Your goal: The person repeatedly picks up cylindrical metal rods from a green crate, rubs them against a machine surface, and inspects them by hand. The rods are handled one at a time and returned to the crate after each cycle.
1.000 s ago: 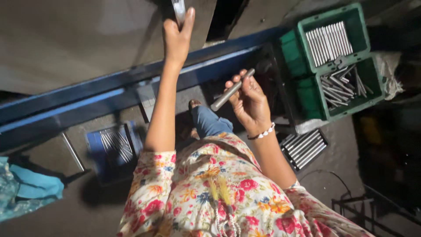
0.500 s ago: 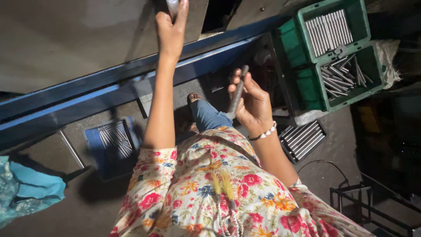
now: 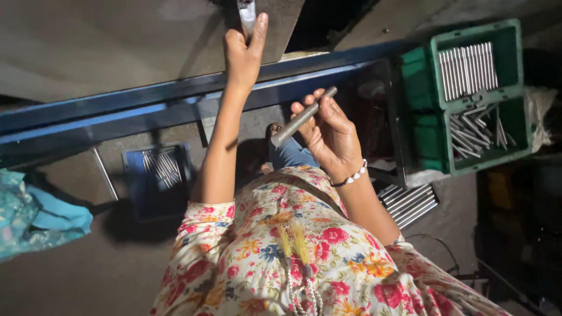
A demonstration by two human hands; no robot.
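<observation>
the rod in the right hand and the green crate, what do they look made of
The short grey cylindrical rod held in the right hand looks like bare metal, probably steel: dull silvery surface with a soft sheen along its length. The green two-compartment crate looks like moulded plastic: uniform matte colour, thick rounded rims. The loose thin grey rods inside it appear to be similar metal.

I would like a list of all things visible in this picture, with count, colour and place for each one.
metal rod: one, grey, in the right hand
metal piece: one, silvery, top edge, at the left hand
green crate: one, upper right, holding rods in two compartments
blue tray: one, left of centre on the floor, holding rods
loose rods: several, grey, on the floor below the green crate
blue beam: one, across the upper middle
teal cloth: one, left edge
left hand: raised, gripping the metal piece
right hand: centre, with a bead bracelet
</observation>
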